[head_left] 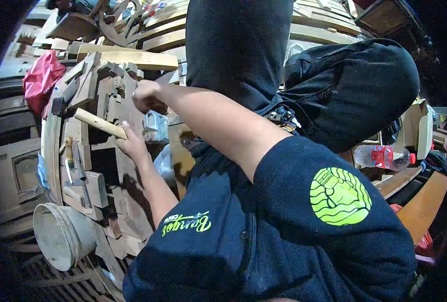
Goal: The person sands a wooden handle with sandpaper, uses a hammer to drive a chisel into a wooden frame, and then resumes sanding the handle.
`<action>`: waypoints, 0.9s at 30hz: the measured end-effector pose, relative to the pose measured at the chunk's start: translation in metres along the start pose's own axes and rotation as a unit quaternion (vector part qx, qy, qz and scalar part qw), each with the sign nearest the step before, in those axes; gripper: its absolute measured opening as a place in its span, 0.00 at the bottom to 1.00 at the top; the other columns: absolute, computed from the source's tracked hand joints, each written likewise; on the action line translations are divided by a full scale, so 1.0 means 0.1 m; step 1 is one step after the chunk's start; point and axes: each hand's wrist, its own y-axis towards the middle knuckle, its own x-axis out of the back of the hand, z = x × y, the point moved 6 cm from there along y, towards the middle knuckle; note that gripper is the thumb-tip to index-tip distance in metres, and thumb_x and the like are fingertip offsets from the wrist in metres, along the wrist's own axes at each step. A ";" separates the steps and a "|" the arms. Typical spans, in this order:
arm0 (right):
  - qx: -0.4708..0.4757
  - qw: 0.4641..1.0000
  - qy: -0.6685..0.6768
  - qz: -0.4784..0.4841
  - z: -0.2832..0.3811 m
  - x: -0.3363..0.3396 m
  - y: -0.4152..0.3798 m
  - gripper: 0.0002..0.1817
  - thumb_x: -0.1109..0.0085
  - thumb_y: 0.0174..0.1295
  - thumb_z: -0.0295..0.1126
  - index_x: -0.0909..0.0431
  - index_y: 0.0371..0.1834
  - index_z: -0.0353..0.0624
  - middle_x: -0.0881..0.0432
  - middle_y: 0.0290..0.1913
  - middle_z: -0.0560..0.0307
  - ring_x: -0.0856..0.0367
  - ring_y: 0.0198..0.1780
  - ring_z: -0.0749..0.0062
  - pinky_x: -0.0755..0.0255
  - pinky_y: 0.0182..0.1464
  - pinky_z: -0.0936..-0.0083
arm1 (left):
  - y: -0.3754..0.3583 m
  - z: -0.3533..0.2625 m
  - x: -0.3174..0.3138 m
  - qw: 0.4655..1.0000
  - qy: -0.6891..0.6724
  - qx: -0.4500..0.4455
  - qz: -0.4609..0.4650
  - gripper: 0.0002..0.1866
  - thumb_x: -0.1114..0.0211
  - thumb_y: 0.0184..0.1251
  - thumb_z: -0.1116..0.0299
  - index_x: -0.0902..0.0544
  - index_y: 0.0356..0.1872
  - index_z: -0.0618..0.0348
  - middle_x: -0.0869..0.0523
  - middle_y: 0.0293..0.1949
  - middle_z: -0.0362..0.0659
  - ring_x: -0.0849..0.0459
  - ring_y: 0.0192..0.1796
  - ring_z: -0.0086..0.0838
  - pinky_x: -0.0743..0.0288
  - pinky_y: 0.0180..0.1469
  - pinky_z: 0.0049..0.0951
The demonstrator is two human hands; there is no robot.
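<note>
My left hand (133,144) is closed on one end of a pale wooden stick (100,124), which points away to the upper left over the wooden workbench. My right arm reaches across my body, and my right hand (145,95) is closed above the bench's near side; what it holds is hidden. Just below my right hand stands a clear plastic container (155,126). Wooden blocks (87,83) lie beyond both hands. Hand tools with light handles (69,153) rest on the bench left of my left hand.
A grey-white bucket (62,236) is at the lower left. A pink bag (42,80) hangs at the upper left. A long board (138,59) lies behind my right hand. On my right are a plastic bottle with a red cap (384,157) and a cardboard box (419,131).
</note>
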 end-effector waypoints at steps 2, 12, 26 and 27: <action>0.017 0.989 0.070 -0.129 -0.21 0.08 0.25 0.08 0.47 0.47 0.27 0.21 0.18 0.37 0.23 0.16 0.51 0.25 0.16 0.66 0.34 0.17 0.67 | 0.01 0.19 -0.10 0.990 -0.060 0.052 0.119 0.19 0.39 0.65 0.61 0.30 0.42 0.70 0.23 0.28 0.44 0.28 0.24 0.22 0.32 0.26 0.25; -0.041 0.869 0.421 -0.256 0.02 0.34 -0.18 0.33 0.56 0.64 0.60 0.23 0.38 0.34 0.20 0.26 0.51 0.21 0.25 0.66 0.27 0.31 0.72 | -0.32 -0.19 -0.37 0.976 0.001 0.016 0.217 0.13 0.46 0.70 0.60 0.28 0.37 0.62 0.24 0.25 0.42 0.27 0.26 0.28 0.31 0.32 0.29; 0.018 0.950 0.248 -0.190 -0.17 0.29 0.25 0.30 0.24 0.35 0.54 0.20 0.30 0.36 0.16 0.35 0.53 0.20 0.35 0.71 0.25 0.42 0.73 | -0.67 0.03 -0.73 0.705 -0.372 0.388 0.462 0.10 0.39 0.65 0.60 0.23 0.32 0.54 0.30 0.15 0.33 0.33 0.12 0.21 0.39 0.15 0.22; -0.020 0.941 0.238 -0.239 -0.03 0.40 -0.05 0.24 0.25 0.38 0.48 0.22 0.25 0.38 0.20 0.26 0.56 0.23 0.26 0.72 0.28 0.31 0.73 | -0.53 -0.02 -0.71 0.841 -0.232 0.226 0.433 0.10 0.38 0.64 0.60 0.22 0.33 0.57 0.26 0.17 0.37 0.28 0.16 0.25 0.34 0.19 0.26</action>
